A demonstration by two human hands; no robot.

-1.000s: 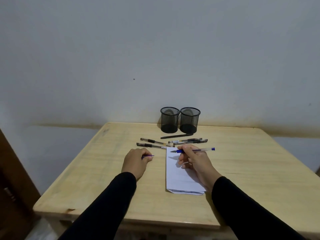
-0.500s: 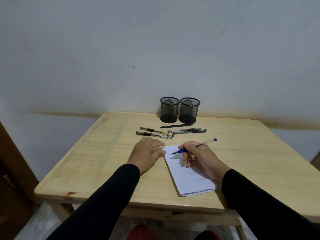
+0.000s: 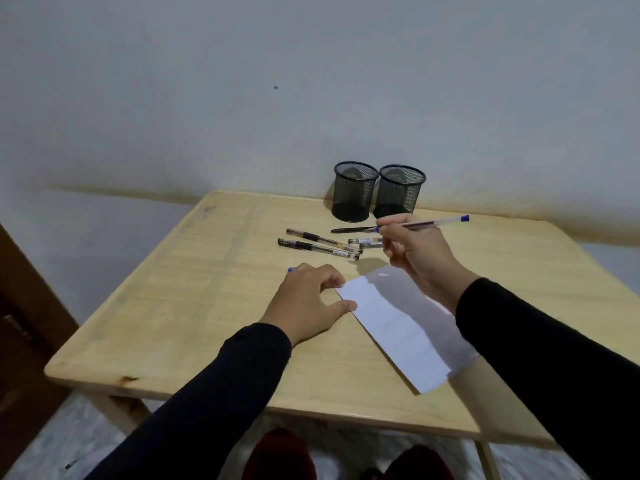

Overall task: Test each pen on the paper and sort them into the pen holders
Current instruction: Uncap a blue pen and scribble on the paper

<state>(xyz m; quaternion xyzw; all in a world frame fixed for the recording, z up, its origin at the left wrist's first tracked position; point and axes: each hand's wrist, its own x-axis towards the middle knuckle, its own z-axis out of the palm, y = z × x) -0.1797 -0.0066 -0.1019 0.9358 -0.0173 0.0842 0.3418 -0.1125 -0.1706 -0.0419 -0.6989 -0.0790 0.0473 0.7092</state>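
Right hand [image 3: 414,252] grips blue pen [image 3: 433,223] above table [image 3: 194,271]; left hand [image 3: 306,303], fingers curled, pins paper [image 3: 394,323].

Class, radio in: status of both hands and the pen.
Right hand raised, grip on blue pen. Left hand pinning paper, blue cap inside. Both holders look empty.

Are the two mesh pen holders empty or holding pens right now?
Empty, it seems: left holder and right holder show no pens above their rims or through the mesh.
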